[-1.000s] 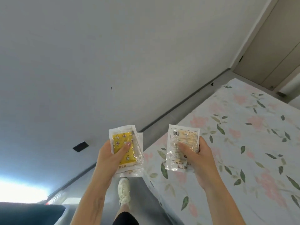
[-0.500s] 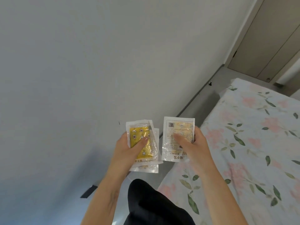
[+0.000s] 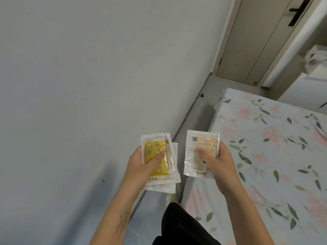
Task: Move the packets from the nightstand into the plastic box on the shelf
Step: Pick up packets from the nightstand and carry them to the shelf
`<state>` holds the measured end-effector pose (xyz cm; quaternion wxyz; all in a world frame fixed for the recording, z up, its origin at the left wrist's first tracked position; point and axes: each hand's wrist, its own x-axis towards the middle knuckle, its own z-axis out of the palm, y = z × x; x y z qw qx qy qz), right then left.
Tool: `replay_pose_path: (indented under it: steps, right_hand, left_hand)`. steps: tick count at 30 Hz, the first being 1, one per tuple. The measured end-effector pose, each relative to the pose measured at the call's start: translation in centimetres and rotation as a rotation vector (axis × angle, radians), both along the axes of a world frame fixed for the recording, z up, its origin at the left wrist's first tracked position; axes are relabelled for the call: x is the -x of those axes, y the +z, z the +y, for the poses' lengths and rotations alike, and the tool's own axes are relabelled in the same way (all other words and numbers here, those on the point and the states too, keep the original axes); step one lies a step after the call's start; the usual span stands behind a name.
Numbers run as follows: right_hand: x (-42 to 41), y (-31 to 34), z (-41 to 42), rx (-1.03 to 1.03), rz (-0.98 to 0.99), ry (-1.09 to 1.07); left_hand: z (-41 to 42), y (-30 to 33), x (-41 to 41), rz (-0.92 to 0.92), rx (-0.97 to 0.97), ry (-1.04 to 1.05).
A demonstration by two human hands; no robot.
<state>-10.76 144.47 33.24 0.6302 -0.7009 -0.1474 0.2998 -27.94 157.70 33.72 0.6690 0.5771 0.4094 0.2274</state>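
In the lower middle of the frame, the left hand [image 3: 139, 167] grips a small stack of yellow star-printed packets [image 3: 159, 157], and the right hand [image 3: 220, 167] pinches one white packet [image 3: 200, 152] beside it, near the floral bed [image 3: 276, 156].

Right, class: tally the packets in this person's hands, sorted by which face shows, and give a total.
Yellow star-print face showing: 1, top of the left hand's stack
White printed back with barcode showing: 1, in the right hand, packet
Mostly hidden beneath the yellow one: at least 1
Total: at least 3
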Motion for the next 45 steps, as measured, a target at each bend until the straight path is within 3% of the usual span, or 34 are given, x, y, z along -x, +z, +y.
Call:
replay_pose_path:
  steps: [7, 15, 26, 39, 45]
  right_hand:
    - [-12.3, -1.8, 6.4, 0.001, 0.028, -0.096]
    - [-26.9, 0.7, 13.4, -0.013, 0.028, -0.17]
    - [-39.5, 0.8, 17.3, -0.027, 0.053, -0.302]
    - [-61.1, 2.2, 31.4, -0.128, 0.03, -0.33]
    - [-68.8, 2.2, 34.1, -0.132, 0.026, -0.356]
  left_hand:
    - [9.4, -1.3, -12.8, 0.025, 0.007, -0.072]
    - [19.1, 1.0, -29.6, 0.016, -0.013, -0.174]
    - [26.2, 1.7, -47.0, 0.024, -0.032, -0.34]
    - [37.3, 1.0, -68.2, -0.006, 0.02, -0.332]
    - [40.8, 0.8, -77.3, -0.004, 0.011, -0.362]
